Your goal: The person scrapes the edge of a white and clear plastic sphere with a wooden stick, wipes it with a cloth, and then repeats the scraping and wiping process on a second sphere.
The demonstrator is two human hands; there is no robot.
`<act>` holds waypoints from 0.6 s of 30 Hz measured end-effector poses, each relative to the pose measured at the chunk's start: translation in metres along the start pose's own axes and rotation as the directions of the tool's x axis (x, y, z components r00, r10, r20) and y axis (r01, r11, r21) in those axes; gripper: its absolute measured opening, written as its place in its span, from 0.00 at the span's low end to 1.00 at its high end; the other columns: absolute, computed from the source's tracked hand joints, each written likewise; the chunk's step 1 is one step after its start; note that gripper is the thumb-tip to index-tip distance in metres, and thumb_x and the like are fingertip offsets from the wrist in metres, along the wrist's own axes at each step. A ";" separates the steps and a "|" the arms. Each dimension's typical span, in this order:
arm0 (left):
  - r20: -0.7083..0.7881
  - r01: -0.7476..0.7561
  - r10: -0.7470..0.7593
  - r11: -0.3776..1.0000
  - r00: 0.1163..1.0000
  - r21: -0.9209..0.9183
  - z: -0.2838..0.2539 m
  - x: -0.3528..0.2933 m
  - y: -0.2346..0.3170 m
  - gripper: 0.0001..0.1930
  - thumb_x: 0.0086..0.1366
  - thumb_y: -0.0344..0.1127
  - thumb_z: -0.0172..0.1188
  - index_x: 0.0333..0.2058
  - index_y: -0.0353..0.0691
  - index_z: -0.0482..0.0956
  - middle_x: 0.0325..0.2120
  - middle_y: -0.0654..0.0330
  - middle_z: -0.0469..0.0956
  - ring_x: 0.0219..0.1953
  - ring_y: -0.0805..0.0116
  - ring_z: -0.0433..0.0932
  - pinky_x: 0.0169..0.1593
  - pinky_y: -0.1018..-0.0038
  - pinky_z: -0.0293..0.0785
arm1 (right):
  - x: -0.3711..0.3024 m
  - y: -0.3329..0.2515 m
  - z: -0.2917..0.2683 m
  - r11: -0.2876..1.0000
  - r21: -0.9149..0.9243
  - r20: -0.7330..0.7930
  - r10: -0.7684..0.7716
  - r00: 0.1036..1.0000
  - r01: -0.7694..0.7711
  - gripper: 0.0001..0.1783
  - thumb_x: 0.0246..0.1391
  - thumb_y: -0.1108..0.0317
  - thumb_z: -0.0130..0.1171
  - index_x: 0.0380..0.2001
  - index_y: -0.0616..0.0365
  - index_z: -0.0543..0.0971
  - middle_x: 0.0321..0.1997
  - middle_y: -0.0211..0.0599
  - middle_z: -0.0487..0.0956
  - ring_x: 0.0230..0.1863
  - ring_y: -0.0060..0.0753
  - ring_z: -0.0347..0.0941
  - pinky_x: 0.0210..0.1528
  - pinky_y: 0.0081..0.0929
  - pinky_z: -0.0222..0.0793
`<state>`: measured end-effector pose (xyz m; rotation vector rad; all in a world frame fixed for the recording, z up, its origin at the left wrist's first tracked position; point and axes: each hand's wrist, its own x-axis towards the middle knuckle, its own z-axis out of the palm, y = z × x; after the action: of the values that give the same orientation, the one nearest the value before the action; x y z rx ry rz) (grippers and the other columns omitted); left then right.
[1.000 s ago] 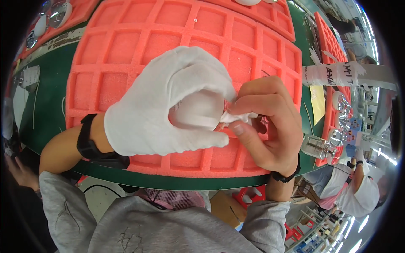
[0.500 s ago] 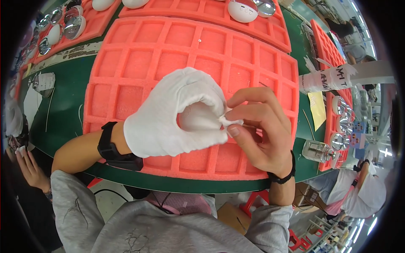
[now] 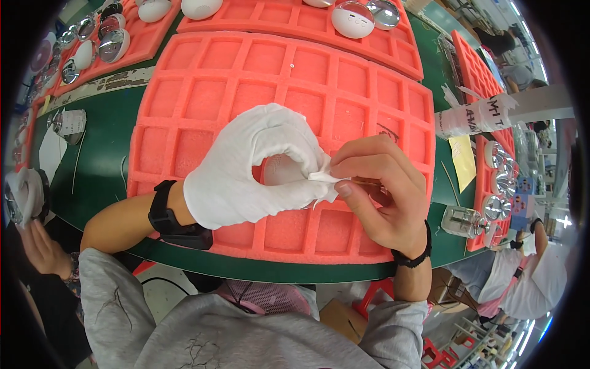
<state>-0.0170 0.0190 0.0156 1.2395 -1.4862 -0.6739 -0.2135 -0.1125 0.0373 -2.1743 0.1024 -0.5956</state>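
My left hand [image 3: 246,169], in a white glove, is curled around a white rounded piece [image 3: 281,167]. A finely dotted patch on that piece shows through the ring of thumb and fingers; the rest of it is hidden. My bare right hand [image 3: 387,190] pinches a small twisted white cloth [image 3: 322,178] between thumb and fingertips, and the cloth meets the edge of the piece at the gloved fingertips. Something thin and brownish shows between the right fingers, too covered to name. Both hands are above a coral foam tray [image 3: 178,227] with square pockets.
Another foam tray [image 3: 270,15] at the back bears white round devices [image 3: 353,19]. More domed parts [image 3: 114,46] are at the far left. A glass bottle [image 3: 462,221] stands right, near a yellow paper [image 3: 462,163] and a wrapped post [image 3: 476,115]. A co-worker's hand [image 3: 46,249] is at the left.
The cloth has shifted slightly left, against the gloved fingertips. Both my hands keep their grips. At the left, the co-worker's hand now holds a pale, dark-edged round thing.
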 end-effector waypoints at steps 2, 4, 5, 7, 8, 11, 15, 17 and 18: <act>-0.071 0.058 -0.065 0.994 0.995 -0.089 0.003 0.000 0.003 0.15 0.49 0.28 0.75 0.35 0.44 0.79 0.38 0.60 0.81 0.46 0.60 0.78 0.62 0.58 0.67 | -0.001 0.000 0.001 1.000 0.009 0.001 0.000 1.000 0.000 0.13 0.52 0.85 0.61 0.41 0.63 0.79 0.45 0.42 0.78 0.39 0.32 0.80 0.34 0.23 0.79; -0.124 0.026 -0.038 0.995 0.992 -0.094 0.005 -0.001 0.004 0.16 0.48 0.28 0.75 0.36 0.44 0.80 0.39 0.60 0.81 0.46 0.59 0.78 0.62 0.58 0.67 | 0.000 0.000 0.001 1.000 0.013 0.004 0.003 1.000 -0.003 0.13 0.52 0.85 0.61 0.42 0.63 0.79 0.45 0.42 0.78 0.39 0.32 0.80 0.34 0.23 0.79; -0.178 -0.007 -0.011 0.995 0.984 -0.100 0.006 -0.001 0.004 0.17 0.48 0.28 0.76 0.37 0.45 0.80 0.39 0.60 0.80 0.47 0.59 0.78 0.62 0.58 0.67 | 0.000 -0.001 0.000 1.000 0.016 0.009 0.006 1.000 -0.007 0.13 0.52 0.85 0.61 0.42 0.63 0.79 0.45 0.42 0.78 0.39 0.32 0.80 0.34 0.23 0.79; -0.231 -0.040 0.015 0.994 0.973 -0.103 0.005 -0.001 0.003 0.18 0.48 0.28 0.76 0.38 0.45 0.81 0.40 0.60 0.80 0.47 0.59 0.78 0.62 0.58 0.67 | 0.001 -0.002 0.000 1.000 0.019 0.013 0.009 1.000 -0.009 0.13 0.52 0.85 0.61 0.42 0.63 0.79 0.45 0.42 0.78 0.40 0.32 0.80 0.35 0.24 0.80; -0.159 -0.073 0.067 0.997 0.985 -0.031 0.002 0.000 0.001 0.18 0.48 0.28 0.76 0.38 0.45 0.81 0.40 0.60 0.80 0.47 0.59 0.78 0.62 0.58 0.67 | 0.001 -0.003 0.000 1.000 0.026 0.020 0.013 1.000 -0.013 0.13 0.52 0.85 0.61 0.42 0.63 0.79 0.45 0.41 0.78 0.40 0.32 0.80 0.35 0.24 0.80; -0.006 -0.153 0.154 0.983 0.988 0.106 -0.005 0.002 -0.004 0.18 0.48 0.28 0.76 0.39 0.45 0.82 0.39 0.61 0.81 0.47 0.59 0.78 0.62 0.57 0.67 | 0.000 -0.004 -0.001 0.999 0.037 0.036 0.020 0.999 -0.021 0.13 0.53 0.85 0.61 0.42 0.64 0.79 0.45 0.41 0.78 0.40 0.32 0.80 0.35 0.24 0.80; 0.052 -0.185 0.181 0.979 0.982 0.083 -0.007 0.001 -0.009 0.16 0.48 0.28 0.76 0.37 0.46 0.83 0.40 0.61 0.81 0.46 0.61 0.78 0.61 0.56 0.68 | 0.001 -0.003 0.000 0.996 0.091 0.027 0.017 0.999 -0.019 0.13 0.53 0.85 0.61 0.42 0.64 0.79 0.45 0.42 0.78 0.40 0.32 0.80 0.36 0.24 0.81; 0.053 -0.139 0.138 0.990 0.989 0.017 -0.007 0.000 -0.009 0.14 0.49 0.27 0.76 0.34 0.46 0.84 0.40 0.62 0.81 0.46 0.61 0.78 0.60 0.57 0.69 | 0.002 -0.004 0.000 0.999 0.015 0.005 -0.051 0.999 0.051 0.12 0.52 0.85 0.62 0.41 0.64 0.79 0.46 0.43 0.78 0.40 0.33 0.80 0.36 0.24 0.81; 0.054 -0.115 0.116 0.993 0.992 -0.014 -0.007 0.000 -0.008 0.12 0.49 0.27 0.75 0.33 0.46 0.84 0.40 0.62 0.81 0.46 0.62 0.78 0.60 0.58 0.70 | 0.003 -0.005 -0.001 0.996 -0.022 -0.004 -0.087 0.996 0.087 0.12 0.52 0.85 0.63 0.40 0.64 0.79 0.47 0.43 0.78 0.40 0.34 0.80 0.36 0.25 0.81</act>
<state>-0.0076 0.0175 0.0104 1.1251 -1.5843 -0.6423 -0.2117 -0.1108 0.0428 -2.2078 0.0168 -0.6517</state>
